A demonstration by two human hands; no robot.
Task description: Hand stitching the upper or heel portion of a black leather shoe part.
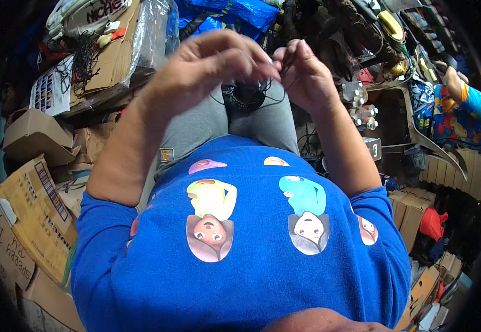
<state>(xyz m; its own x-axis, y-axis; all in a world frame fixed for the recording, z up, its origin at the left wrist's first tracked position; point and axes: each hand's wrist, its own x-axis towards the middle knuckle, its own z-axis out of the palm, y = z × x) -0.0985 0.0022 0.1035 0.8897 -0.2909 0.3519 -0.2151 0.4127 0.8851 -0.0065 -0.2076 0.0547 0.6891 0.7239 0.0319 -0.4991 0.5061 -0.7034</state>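
My left hand (213, 63) is raised above my lap, its fingers curled and smeared by motion. Close to its fingertips, my right hand (309, 77) is closed in a pinch on a thin dark cord (290, 65). Whether the left fingers also hold the cord is too blurred to see. Below the hands, a black coiled, ribbed thing (243, 99) rests between my thighs on grey trousers (193, 122). Thin black strands loop out from it on both sides.
At the left, flattened cardboard (116, 63) bears a tangle of black cords (84, 69) beside a printed sheet (50, 91). Cardboard boxes (38, 135) stand nearer. To the right are small clear bottles (365, 113), a curved plastic chair edge (439, 146) and brightly patterned cloth (442, 116).
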